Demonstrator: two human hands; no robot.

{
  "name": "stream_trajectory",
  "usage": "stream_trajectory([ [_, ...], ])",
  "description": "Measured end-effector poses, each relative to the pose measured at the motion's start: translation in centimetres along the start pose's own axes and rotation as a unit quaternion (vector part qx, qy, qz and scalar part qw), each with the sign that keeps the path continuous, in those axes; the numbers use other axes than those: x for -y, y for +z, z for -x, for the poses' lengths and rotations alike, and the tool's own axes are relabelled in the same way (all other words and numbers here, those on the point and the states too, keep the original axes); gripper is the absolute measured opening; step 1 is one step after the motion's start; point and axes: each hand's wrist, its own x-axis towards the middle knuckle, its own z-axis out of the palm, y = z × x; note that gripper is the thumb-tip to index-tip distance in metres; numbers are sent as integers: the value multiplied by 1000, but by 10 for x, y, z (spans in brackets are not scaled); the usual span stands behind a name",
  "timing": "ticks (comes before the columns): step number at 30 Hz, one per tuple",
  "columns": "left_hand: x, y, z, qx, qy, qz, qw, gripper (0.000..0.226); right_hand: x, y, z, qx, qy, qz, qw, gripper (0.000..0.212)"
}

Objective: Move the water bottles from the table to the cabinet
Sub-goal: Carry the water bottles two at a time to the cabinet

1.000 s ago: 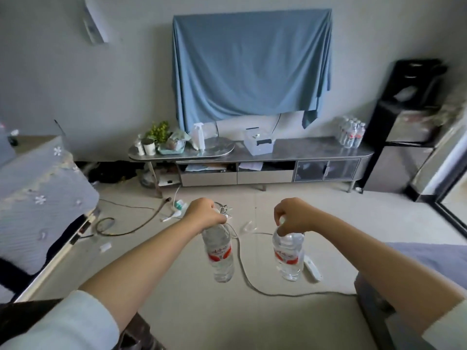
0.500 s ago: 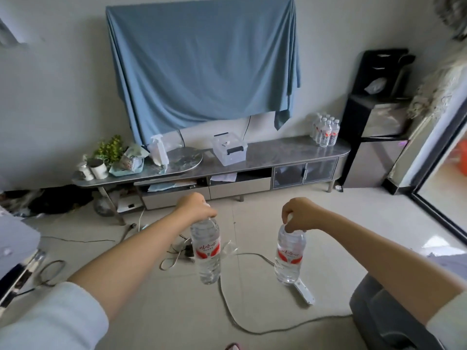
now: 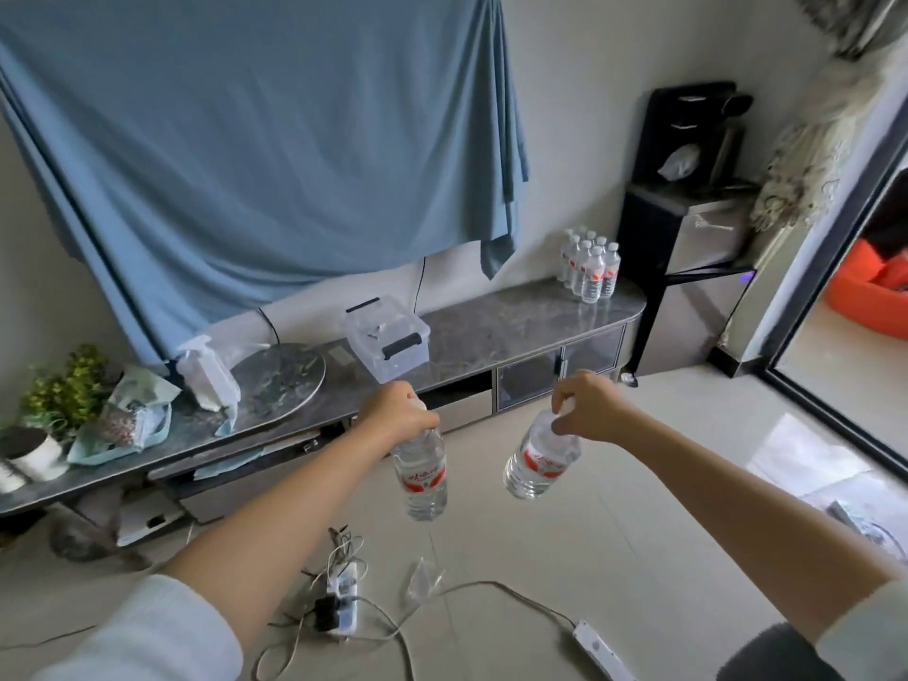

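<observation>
Holding two water bottles out over the floor, one per hand. Left hand (image 3: 400, 416) clamped round the neck of the left bottle (image 3: 421, 476), hanging nearly upright right under that grip. Right hand (image 3: 587, 407) pinching the cap end of the right bottle (image 3: 540, 462), tilted with its base swung toward the left one (not touching). Both clear plastic, red-and-white labels, look full. Ahead, long grey cabinet (image 3: 491, 331) with a cluster of matching bottles (image 3: 589, 265) at its right end and a clear storage box (image 3: 388, 341) mid-top. Power strip (image 3: 342, 602) and cables underneath on the tiles.
</observation>
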Motion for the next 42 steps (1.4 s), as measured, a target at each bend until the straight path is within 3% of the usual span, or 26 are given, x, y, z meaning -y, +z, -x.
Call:
stream_trajectory([
  [4,-29,11,-74,17,-12,58,998,38,-29,-29,-70,21,20,43,999,9],
  [7,-59,20,-125,46,-5,54,997,40,-57,-51,-122,69,23,108,992,35],
  [13,-128,33,-223,77,38,17,996,27,-115,-100,-211,139,53,154,977,38],
  [16,-164,41,-268,76,54,23,995,27,-148,-119,-252,114,58,154,980,36],
  [20,-202,54,-322,88,61,48,993,27,-188,-140,-294,85,77,130,985,14],
  [22,-223,62,-355,95,64,56,992,29,-206,-154,-318,67,104,105,987,22],
  [24,-241,69,-384,103,66,58,991,29,-220,-162,-343,49,113,93,988,6],
  [28,-273,89,-451,122,105,15,987,33,-247,-174,-395,49,151,84,984,25],
  [31,-304,104,-499,132,157,-39,978,27,-273,-180,-435,60,183,81,978,24],
  [33,-324,110,-532,147,177,-58,971,26,-291,-185,-462,66,202,77,974,8],
  [36,-356,116,-580,157,190,-55,967,27,-316,-193,-496,63,202,53,976,23],
  [38,-376,122,-604,168,196,-46,965,26,-331,-198,-515,48,207,54,976,4],
  [40,-395,133,-626,173,203,-36,963,21,-348,-202,-534,42,212,48,975,28],
  [42,-411,146,-644,174,205,-19,963,19,-366,-204,-555,40,214,42,975,36],
])
